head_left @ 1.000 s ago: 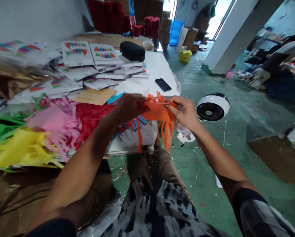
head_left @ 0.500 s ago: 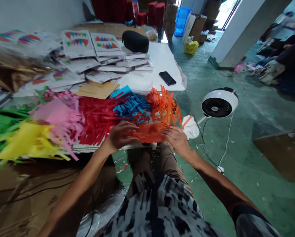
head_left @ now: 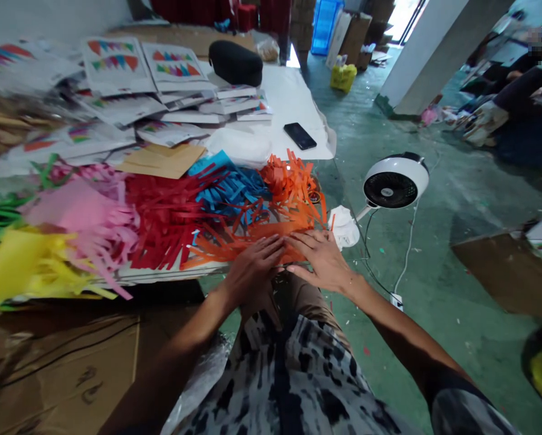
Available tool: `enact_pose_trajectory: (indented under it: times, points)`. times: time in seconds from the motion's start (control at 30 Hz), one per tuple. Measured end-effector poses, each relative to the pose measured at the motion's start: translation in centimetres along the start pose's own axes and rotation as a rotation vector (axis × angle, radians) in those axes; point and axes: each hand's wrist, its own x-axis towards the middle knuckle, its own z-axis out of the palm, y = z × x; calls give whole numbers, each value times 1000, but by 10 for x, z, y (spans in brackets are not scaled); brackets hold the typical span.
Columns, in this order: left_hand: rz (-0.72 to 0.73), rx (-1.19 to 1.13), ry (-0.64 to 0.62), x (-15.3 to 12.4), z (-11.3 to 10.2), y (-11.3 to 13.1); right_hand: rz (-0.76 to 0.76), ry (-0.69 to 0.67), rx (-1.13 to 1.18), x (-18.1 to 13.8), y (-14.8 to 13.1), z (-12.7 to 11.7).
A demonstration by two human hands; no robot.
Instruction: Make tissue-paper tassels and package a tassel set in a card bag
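Observation:
At the table's front edge lies a fringed orange tissue-paper tassel [head_left: 271, 232], its strips fanned out to the left. My left hand [head_left: 258, 260] rests on its near side, fingers stretched out flat. Beside it my right hand [head_left: 320, 257] also presses down on the orange paper, fingers spread and the thumb apart. The fingertips of both hands nearly meet. Behind them sits a bunch of orange fringe [head_left: 293, 181]. Blue fringe [head_left: 234, 187] and red fringe [head_left: 166, 217] lie to the left, followed by pink fringe [head_left: 84, 205] and yellow fringe [head_left: 21, 266].
Printed packets [head_left: 112, 66] are piled at the back left near a black case [head_left: 235, 63]. A phone [head_left: 300, 136] lies on the white sheet. A fan [head_left: 395, 181] stands right of the table, its cable on the floor. Another person [head_left: 524, 103] is at far right.
My hands have come closer together; the left moved right along the orange paper. The orange strips now spread out to the left, where my left hand was.

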Motion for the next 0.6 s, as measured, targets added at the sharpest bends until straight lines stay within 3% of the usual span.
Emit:
enact_pose_trajectory:
  times: [0.13,0.27,0.3,0.37,0.47,0.53,0.6]
  points:
    - [-11,30,12,-10,0,-2,235,2,-172,8,18,-12]
    - [-38,8,20,-13,-6,-2,500,296,-256,2,31,-27]
    - [-44,0,26,-13,-7,-1,490,375,-228,-1,29,-30]
    - [-63,-17,52,-10,-9,1,307,405,-110,-8,19,-31]
    - [-114,-53,90,-6,-13,5,-71,194,88,-11,4,-18]
    - [-149,-73,99,-5,-17,5,-125,110,156,-7,4,-4]
    - [-174,-83,105,-8,-22,1,-76,97,227,0,10,6]
